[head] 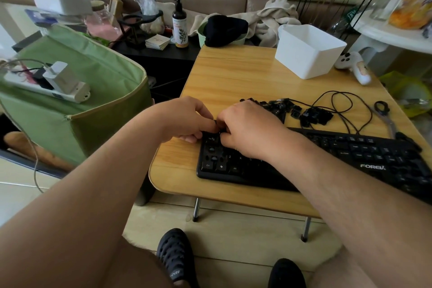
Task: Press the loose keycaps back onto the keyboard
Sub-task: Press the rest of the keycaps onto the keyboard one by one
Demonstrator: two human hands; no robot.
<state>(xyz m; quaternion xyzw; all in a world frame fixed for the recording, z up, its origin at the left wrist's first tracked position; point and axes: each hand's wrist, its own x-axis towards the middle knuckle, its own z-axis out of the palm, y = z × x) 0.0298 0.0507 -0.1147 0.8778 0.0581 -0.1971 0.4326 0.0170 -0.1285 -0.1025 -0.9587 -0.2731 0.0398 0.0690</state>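
Observation:
A black keyboard (350, 154) lies on the small wooden table (233, 77), its left end near the front left corner. Some key sockets at its left side stand bare. Both hands meet over the keyboard's top left corner. My left hand (184, 119) and my right hand (247, 128) have curled fingers that pinch a small black keycap (217, 122) between them, just above the keys. A pile of loose black keycaps (304, 112) lies on the table behind the keyboard. My right hand hides the keys under it.
A white plastic bin (308, 51) stands at the table's back right, with a white game controller (355, 65) beside it. The black cable (346, 110) and a keycap puller (385, 117) lie right of the pile. A green fabric box (81, 91) stands left of the table.

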